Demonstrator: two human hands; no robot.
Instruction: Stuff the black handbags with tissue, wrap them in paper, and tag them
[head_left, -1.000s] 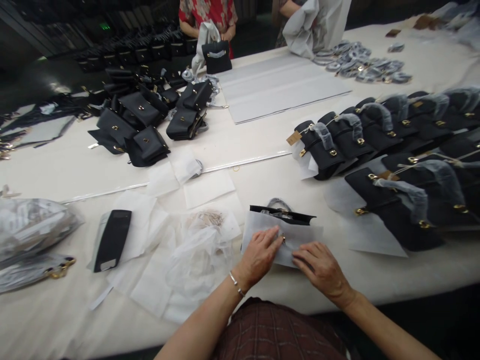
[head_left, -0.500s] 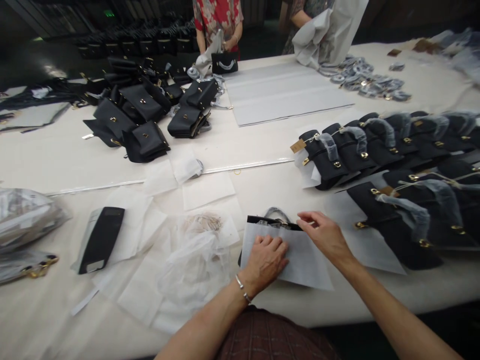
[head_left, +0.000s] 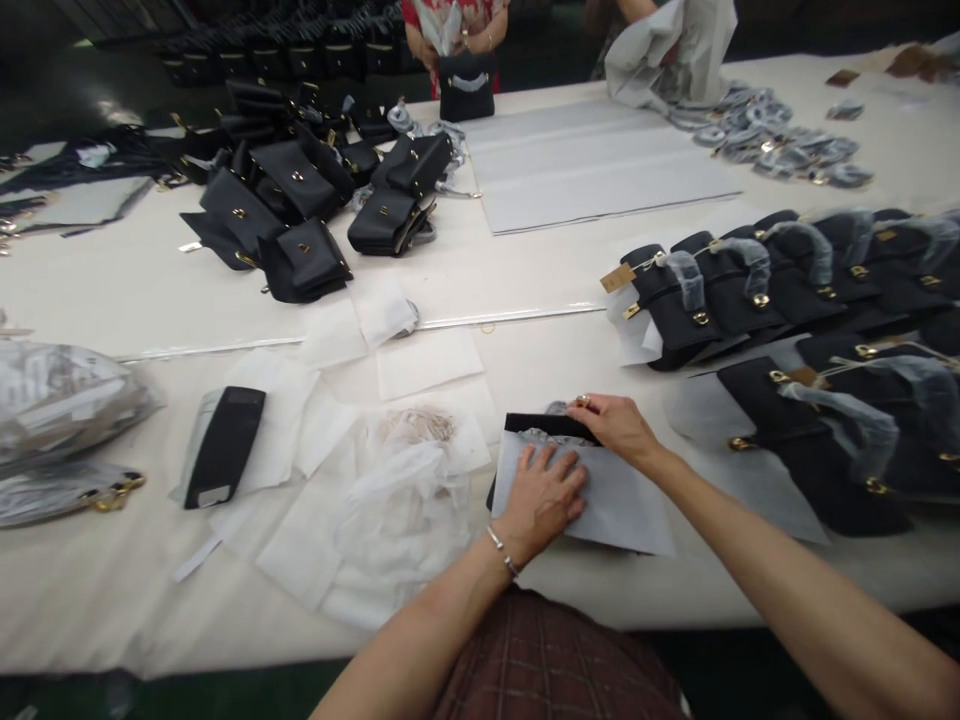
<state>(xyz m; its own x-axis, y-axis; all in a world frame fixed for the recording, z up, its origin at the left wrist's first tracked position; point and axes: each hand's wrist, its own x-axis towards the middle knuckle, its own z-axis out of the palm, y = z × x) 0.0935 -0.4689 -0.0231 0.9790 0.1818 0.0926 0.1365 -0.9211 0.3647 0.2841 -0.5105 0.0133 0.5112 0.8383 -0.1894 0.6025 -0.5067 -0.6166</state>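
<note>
A small black handbag (head_left: pixel 551 427) lies on the near side of the table in front of me, with crinkled clear wrapping showing along its top. A pale grey sheet (head_left: pixel 622 505) covers most of it. My left hand (head_left: pixel 541 495) rests flat on that sheet, fingers spread over its upper edge. At the bag's top right, my right hand (head_left: pixel 619 425) pinches the black edge near a gold fitting (head_left: pixel 582 401). The bag's wrapped handle (head_left: pixel 556 408) shows only partly behind the edge.
Finished-looking black handbags with wrapped handles (head_left: pixel 686 280) stand in rows to the right. Thin white sheets and a crumpled clear bag (head_left: pixel 401 510) lie left of my hands. Farther back are a pile of black bags (head_left: pixel 300 185), a grey sheet stack (head_left: pixel 592 165) and two people.
My right hand has moved left and closed on the bag's top edge, lifting it so more black shows. My left hand stays on the sheet. The view has shifted slightly.
</note>
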